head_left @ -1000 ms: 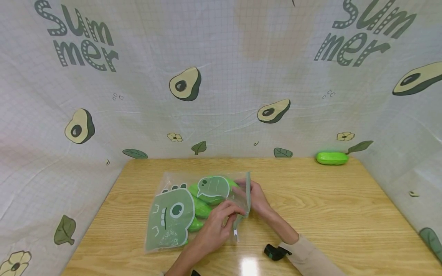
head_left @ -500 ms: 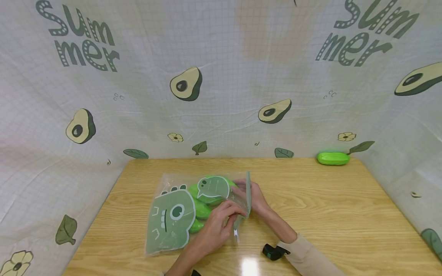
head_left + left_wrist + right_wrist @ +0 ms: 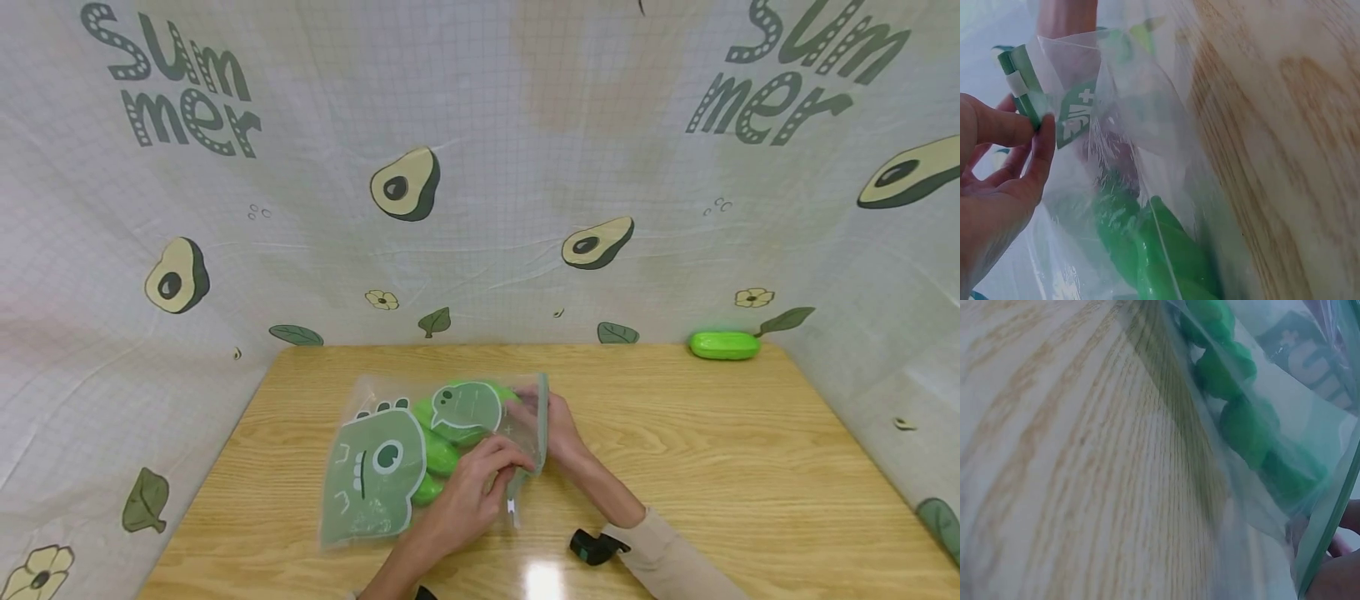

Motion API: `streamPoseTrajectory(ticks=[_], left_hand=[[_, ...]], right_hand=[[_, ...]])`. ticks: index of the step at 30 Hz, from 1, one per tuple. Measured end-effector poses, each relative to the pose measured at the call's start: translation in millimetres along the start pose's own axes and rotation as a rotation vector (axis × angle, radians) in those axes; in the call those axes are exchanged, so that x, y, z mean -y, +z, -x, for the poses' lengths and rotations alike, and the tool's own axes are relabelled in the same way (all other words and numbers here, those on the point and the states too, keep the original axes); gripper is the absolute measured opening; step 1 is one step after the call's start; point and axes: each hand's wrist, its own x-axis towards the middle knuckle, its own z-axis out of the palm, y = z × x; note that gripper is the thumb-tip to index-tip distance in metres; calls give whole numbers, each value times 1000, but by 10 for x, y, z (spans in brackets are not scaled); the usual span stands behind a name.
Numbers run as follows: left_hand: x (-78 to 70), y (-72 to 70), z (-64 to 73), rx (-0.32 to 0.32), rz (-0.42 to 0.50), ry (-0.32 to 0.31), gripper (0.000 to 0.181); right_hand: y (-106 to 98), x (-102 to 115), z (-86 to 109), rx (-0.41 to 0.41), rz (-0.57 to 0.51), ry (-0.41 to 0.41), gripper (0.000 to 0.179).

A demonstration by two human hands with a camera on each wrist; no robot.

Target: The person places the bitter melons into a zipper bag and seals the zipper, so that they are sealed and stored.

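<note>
A clear zip bag point(image 3: 371, 492) with green monster prints lies on the table, its opening towards the right. Inside are several shiny green vegetables point(image 3: 441, 454), partly hidden by the prints; the right wrist view shows a lumpy green one point(image 3: 1250, 428). My left hand point(image 3: 468, 492) pinches the bag's green zip strip point(image 3: 1025, 103) near its white slider point(image 3: 1017, 84) between thumb and finger. My right hand point(image 3: 561, 433) reaches into the opening, fingers seen through the plastic at the end of a green vegetable. Plastic blurs whether they grip it.
A bright green cucumber-like vegetable point(image 3: 724, 345) lies at the table's back right edge. The wooden table point(image 3: 690, 467) meets a printed cloth backdrop point(image 3: 495, 208) at the back and sides. A black wrist device point(image 3: 596, 547) sits by the right sleeve.
Both hands keep nearly the same places. The bag's left part and its zip edge shift very slightly.
</note>
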Motion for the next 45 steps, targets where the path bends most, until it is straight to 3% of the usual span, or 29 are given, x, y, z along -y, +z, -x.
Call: streamPoseTrajectory(ticks=[6, 12, 18, 23, 30, 45], left_hand=[[-26, -28, -5, -26, -30, -17, 30], [-61, -20, -11, -119, -62, -74, 30], [-105, -1, -13, -172, 13, -170, 34], [-128, -10, -19, -191, 16, -213, 31], [-102, 1, -20, -227, -11, -178, 31], [-104, -19, -15, -219, -40, -167, 25]], right_hand=[[-23, 17, -4, -79, -42, -26, 32], [-51, 26, -9, -163, -45, -17, 35], [-89, 52, 7, -133, -23, -1, 36], [-116, 77, 30, -112, -44, 21, 36], [-150, 116, 71, -77, -64, 34, 34], [-154, 126, 95, -55, -96, 70, 38]])
